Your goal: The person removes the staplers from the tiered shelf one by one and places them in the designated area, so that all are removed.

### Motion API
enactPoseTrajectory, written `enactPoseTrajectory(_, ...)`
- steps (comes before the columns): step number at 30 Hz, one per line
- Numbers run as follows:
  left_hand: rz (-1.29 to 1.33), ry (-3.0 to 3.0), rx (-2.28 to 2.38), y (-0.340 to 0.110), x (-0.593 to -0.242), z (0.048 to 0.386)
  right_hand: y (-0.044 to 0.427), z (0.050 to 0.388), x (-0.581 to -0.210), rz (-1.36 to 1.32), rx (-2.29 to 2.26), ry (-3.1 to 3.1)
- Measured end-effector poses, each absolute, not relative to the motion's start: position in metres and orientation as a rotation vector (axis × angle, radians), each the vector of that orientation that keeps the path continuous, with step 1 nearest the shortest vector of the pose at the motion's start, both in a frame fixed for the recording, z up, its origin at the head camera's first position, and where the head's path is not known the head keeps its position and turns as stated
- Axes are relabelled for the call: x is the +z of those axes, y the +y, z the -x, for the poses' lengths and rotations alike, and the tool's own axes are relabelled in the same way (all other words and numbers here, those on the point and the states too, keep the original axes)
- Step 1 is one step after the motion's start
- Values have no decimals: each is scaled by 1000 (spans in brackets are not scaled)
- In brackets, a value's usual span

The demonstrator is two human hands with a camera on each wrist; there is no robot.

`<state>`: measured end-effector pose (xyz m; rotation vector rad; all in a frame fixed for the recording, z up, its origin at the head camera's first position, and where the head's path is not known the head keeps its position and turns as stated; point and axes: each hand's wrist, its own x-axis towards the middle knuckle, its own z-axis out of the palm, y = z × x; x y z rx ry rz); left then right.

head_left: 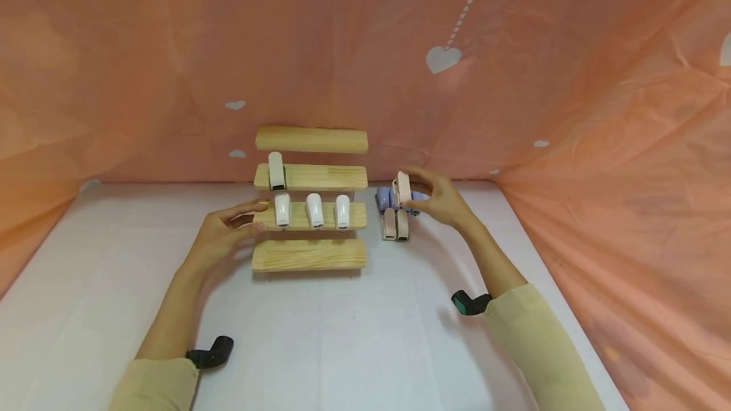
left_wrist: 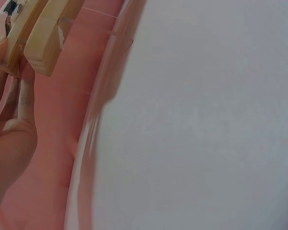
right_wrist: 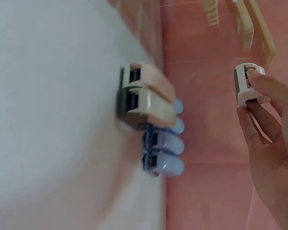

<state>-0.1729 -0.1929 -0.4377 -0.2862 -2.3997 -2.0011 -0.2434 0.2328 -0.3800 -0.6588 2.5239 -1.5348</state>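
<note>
My right hand [head_left: 442,200] pinches a pale pink stapler [head_left: 403,189] between thumb and fingers, raised above a group of small staplers. In the right wrist view, that held stapler [right_wrist: 245,86] is clear of the others. Below it stand a pink stapler [head_left: 389,226] and a cream stapler [head_left: 402,227], with blue staplers [head_left: 383,198] behind them. On the left, my left hand [head_left: 223,233] grips the left end of a wooden shelf board [head_left: 299,215], thumb in front. That board bears three white staplers [head_left: 315,210]. One more white stapler [head_left: 276,170] leans on the board above.
The wooden rack has a bare top board [head_left: 311,139] and a bare bottom board [head_left: 308,254]. It stands on a white tabletop [head_left: 354,335] near the back edge. A pink-orange cloth with hearts [head_left: 342,49] hangs behind and at both sides.
</note>
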Motion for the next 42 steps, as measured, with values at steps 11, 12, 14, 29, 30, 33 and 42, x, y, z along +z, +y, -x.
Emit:
enactPoseTrajectory(11, 272, -2378, -2040, -190, -436, 175, 257, 235, -399, 603, -1490, 2586)
enactPoseTrajectory(12, 272, -2373, -2048, -190, -436, 175, 259, 234, -401, 599, -1493, 2581)
enactPoseTrajectory(14, 273, -2376, -2037, -190, -436, 175, 263, 232, -405, 582, -1499, 2569)
enactPoseTrajectory(29, 289, -2340, -2092, -192, -436, 175, 275, 222, -444, 507, -1426, 2602)
enactPoseTrajectory(30, 285, -2346, -2087, -192, -436, 175, 273, 219, -443, 503, -1417, 2607)
enactPoseTrajectory(33, 282, -2352, -2081, -192, -436, 173, 269, 216, -444, 507, -1427, 2594)
enactPoseTrajectory(42, 304, -2323, -2129, -193, -434, 173, 259, 206, -439, 477, -1498, 2559)
